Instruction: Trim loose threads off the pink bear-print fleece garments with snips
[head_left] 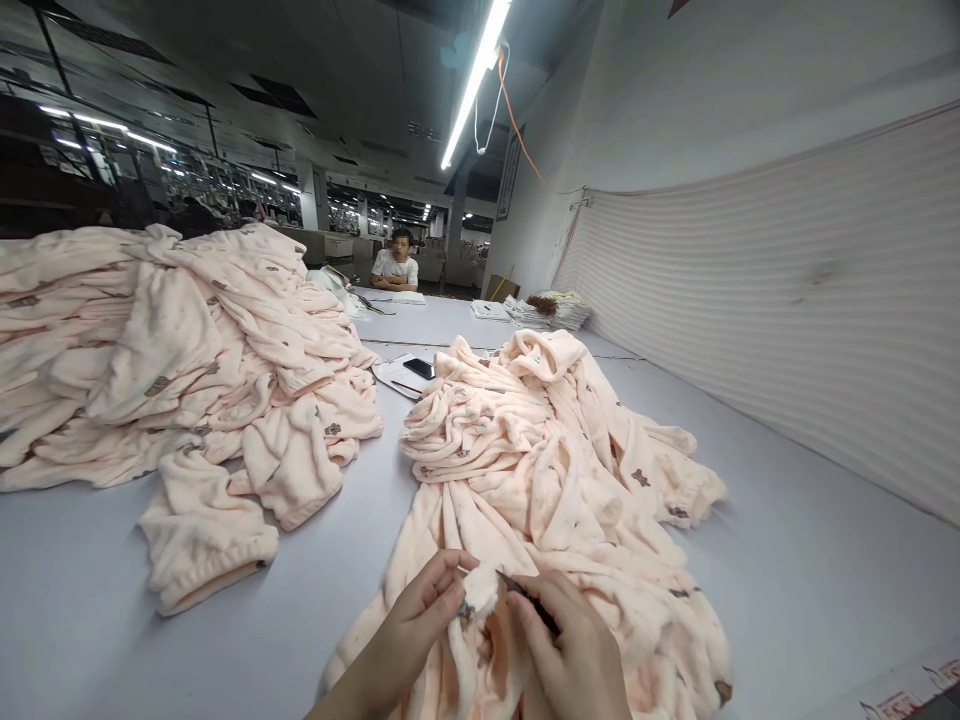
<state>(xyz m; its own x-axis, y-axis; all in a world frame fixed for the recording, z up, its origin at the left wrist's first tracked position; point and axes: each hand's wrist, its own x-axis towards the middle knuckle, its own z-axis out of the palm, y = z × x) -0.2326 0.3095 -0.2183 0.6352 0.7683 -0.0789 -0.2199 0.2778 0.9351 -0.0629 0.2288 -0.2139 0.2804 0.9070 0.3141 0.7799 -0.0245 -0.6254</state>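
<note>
A pile of peach fleece garments (555, 460) with small brown bear prints lies on the white table in front of me. At the bottom edge of the view, my left hand (420, 620) pinches a fluffy fold of the nearest garment (481, 592) between thumb and fingers. My right hand (574, 650) is closed round a small dark tool (529, 598) whose tip touches that same fold. Both hands rest on the near end of the pile.
A bigger heap of the same peach garments (172, 350) fills the left of the table (787, 560). A phone (418, 368) lies on papers behind the pile. A person (395, 265) sits at the far end. Stacked white items (555, 310) and a ribbed wall covering (787, 290) are on the right.
</note>
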